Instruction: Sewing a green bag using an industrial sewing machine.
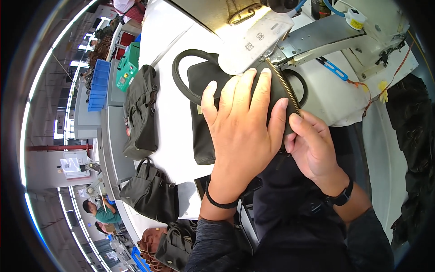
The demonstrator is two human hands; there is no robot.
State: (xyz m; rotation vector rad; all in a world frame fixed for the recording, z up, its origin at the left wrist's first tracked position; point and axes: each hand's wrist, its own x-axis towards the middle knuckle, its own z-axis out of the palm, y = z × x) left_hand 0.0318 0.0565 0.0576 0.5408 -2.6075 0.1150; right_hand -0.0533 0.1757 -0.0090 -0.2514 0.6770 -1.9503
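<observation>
on the far left is a blue bin (99, 85), then a green box (129, 65). two spare bags (142, 113) sit at the left side of the white table (171, 131), one nearer than the other, and a brown bag (149, 240) is down below them. next comes the dark bag (204, 140) — it is on the table, under the left hand (244, 120), close to the sewing machine (317, 41). the left hand lies flat on it, fingers spread. a gold zip (284, 86) runs down just right of those fingers. the right hand (315, 147) pinches the bag's edge at the zip's near end. blue snips (334, 69) lie farther right.
</observation>
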